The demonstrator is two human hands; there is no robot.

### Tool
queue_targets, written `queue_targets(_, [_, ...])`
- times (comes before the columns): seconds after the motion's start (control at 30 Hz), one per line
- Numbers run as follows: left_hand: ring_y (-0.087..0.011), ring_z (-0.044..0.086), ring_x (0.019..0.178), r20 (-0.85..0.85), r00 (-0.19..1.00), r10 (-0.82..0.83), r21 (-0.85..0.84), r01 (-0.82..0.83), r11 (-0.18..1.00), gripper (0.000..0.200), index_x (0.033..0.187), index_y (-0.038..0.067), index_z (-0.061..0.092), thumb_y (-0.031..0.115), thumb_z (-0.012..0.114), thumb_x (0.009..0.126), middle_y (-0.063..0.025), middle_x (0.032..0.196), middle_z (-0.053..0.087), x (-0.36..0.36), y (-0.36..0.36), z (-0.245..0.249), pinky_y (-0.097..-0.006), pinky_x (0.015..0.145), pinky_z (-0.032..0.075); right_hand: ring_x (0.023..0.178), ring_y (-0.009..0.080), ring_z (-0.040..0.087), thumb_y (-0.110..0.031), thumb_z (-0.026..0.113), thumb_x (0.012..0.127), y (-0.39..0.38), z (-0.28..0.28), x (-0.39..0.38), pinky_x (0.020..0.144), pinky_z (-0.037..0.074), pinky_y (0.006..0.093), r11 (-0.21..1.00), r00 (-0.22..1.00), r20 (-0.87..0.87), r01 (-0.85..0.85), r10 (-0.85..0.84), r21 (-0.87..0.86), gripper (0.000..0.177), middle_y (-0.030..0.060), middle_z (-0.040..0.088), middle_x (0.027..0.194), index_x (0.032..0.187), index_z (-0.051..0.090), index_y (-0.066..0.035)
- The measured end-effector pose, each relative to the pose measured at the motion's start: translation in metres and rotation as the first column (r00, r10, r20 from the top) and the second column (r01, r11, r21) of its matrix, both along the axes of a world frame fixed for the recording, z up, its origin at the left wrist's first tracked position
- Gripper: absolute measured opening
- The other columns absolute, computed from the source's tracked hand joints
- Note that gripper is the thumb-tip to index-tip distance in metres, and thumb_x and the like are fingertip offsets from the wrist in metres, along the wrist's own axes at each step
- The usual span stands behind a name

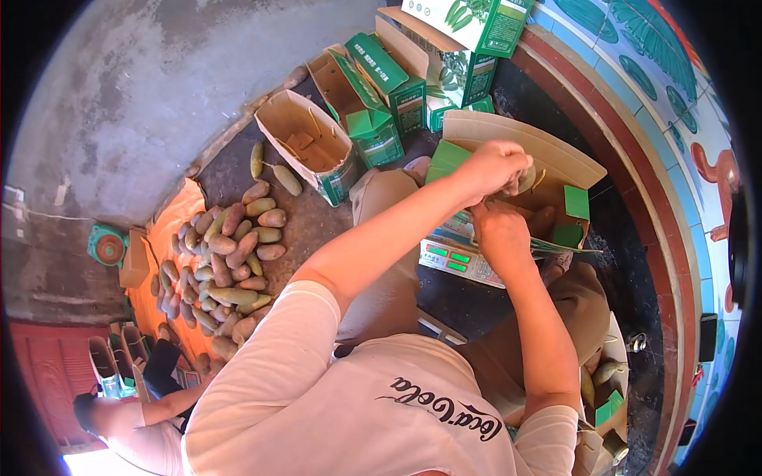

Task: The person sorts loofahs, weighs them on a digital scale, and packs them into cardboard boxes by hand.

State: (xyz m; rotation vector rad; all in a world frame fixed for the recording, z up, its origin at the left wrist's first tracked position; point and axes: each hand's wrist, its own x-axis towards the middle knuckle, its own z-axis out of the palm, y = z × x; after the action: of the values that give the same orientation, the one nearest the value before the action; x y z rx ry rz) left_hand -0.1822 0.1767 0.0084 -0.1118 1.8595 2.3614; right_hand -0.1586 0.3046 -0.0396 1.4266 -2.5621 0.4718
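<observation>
Over the open green-and-brown cardboard box [587, 163], we close our left hand [500, 168] against a pale-brown rounded item [525, 181]; our right hand [502, 232] curls just below, its hold unclear. Beneath our grip, a white scale [463, 263] with green-lit displays bears the box

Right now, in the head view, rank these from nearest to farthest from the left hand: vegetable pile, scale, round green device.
From the left hand:
1. Scale, between the legs
2. Vegetable pile, left
3. Round green device, far left
</observation>
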Motion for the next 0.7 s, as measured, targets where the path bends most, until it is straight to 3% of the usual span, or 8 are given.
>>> queue_targets(0.03, [-0.0125, 0.052, 0.056, 0.036, 0.999, -0.004, -0.087, 0.007, 0.996, 0.022, 0.073, 0.005, 0.054, 0.018, 0.056, 0.090, -0.0015, 0.064, 0.052, -0.002, 0.002, -0.003, -0.0268, 0.054, 0.042, 0.074, 0.0281, 0.063, -0.012, 0.058, 0.083, 0.000, -0.002, -0.001, 0.066, 0.051, 0.0395, 1.000, 1.000, -0.009, -0.005, 0.005, -0.021, 0.010, 0.0121, 0.063, 0.077, 0.090, 0.060, -0.005])
queue_targets(0.07, [-0.0128, 0.057, 0.063, 0.068, 0.997, -0.034, -0.156, 0.044, 0.987, 0.019, 0.084, 0.002, 0.060, 0.020, 0.056, 0.090, -0.0032, 0.072, 0.058, -0.003, 0.001, -0.012, -0.0267, 0.060, 0.046, 0.074, 0.0282, 0.063, -0.012, 0.058, 0.083, 0.000, -0.004, -0.001, 0.066, 0.051, 0.0395, 0.999, 1.000, -0.016, -0.009, 0.009, -0.041, 0.011, 0.0122, 0.063, 0.077, 0.090, 0.061, -0.005])
queue_targets(0.17, [-0.0134, 0.060, 0.073, 0.085, 0.996, -0.026, -0.168, 0.040, 0.985, 0.022, 0.101, 0.002, 0.063, 0.020, 0.058, 0.090, -0.0045, 0.079, 0.062, 0.010, -0.003, -0.021, -0.0271, 0.068, 0.049, 0.075, 0.0284, 0.063, -0.012, 0.059, 0.083, -0.001, -0.001, 0.000, 0.066, 0.050, 0.0399, 0.998, 1.000, 0.025, 0.004, -0.002, -0.065, 0.011, 0.0122, 0.062, 0.077, 0.090, 0.060, -0.005])
queue_targets(0.27, [-0.0132, 0.061, 0.081, -0.019, 1.000, 0.025, -0.199, -0.028, 0.980, 0.027, 0.113, 0.003, 0.061, 0.017, 0.057, 0.091, -0.0062, 0.086, 0.065, 0.032, -0.021, 0.003, -0.0276, 0.073, 0.050, 0.069, 0.0234, 0.062, -0.008, 0.059, 0.076, -0.002, 0.006, 0.000, 0.062, 0.050, 0.0358, 1.000, 0.997, -0.080, -0.002, 0.000, -0.024, 0.005, 0.0084, 0.060, 0.072, 0.081, 0.056, -0.007])
queue_targets(0.37, [-0.0129, 0.062, 0.084, -0.260, 0.954, 0.149, -0.236, -0.213, 0.948, 0.023, 0.112, 0.003, 0.061, 0.015, 0.055, 0.093, -0.0067, 0.088, 0.066, 0.056, -0.055, 0.010, -0.0275, 0.075, 0.051, 0.068, 0.0235, 0.061, -0.009, 0.059, 0.078, -0.003, 0.002, -0.001, 0.061, 0.049, 0.0363, 1.000, 0.997, -0.076, 0.008, -0.009, -0.009, 0.004, 0.0080, 0.058, 0.070, 0.079, 0.055, -0.007])
queue_targets(0.43, [-0.0134, 0.062, 0.084, -0.291, 0.919, 0.266, -0.243, -0.340, 0.908, 0.022, 0.112, 0.003, 0.060, 0.014, 0.054, 0.094, -0.0065, 0.088, 0.065, 0.078, -0.083, 0.014, -0.0284, 0.077, 0.050, 0.068, 0.0240, 0.061, -0.009, 0.059, 0.079, -0.003, 0.005, -0.001, 0.061, 0.048, 0.0364, 0.999, 0.998, -0.066, -0.009, 0.007, -0.035, 0.005, 0.0079, 0.057, 0.069, 0.078, 0.054, -0.007])
queue_targets(0.6, [-0.0157, 0.062, 0.082, -0.084, 0.787, 0.611, -0.156, -0.616, 0.772, 0.023, 0.108, 0.001, 0.060, 0.019, 0.056, 0.094, -0.0068, 0.091, 0.065, 0.138, -0.163, -0.034, -0.0280, 0.077, 0.049, 0.068, 0.0251, 0.060, -0.010, 0.059, 0.080, -0.005, 0.007, 0.000, 0.061, 0.048, 0.0372, 0.999, 0.998, -0.070, 0.001, -0.003, -0.035, 0.008, 0.0083, 0.056, 0.068, 0.078, 0.052, -0.007])
queue_targets(0.7, [-0.0160, 0.063, 0.080, 0.037, 0.726, 0.686, -0.404, -0.617, 0.675, 0.021, 0.104, 0.003, 0.062, 0.020, 0.056, 0.094, -0.0067, 0.088, 0.066, 0.180, -0.195, -0.110, -0.0285, 0.072, 0.049, 0.068, 0.0262, 0.060, -0.011, 0.060, 0.081, -0.007, 0.007, -0.001, 0.061, 0.048, 0.0378, 1.000, 0.998, -0.058, 0.010, -0.012, -0.030, 0.010, 0.0088, 0.055, 0.069, 0.078, 0.052, -0.007])
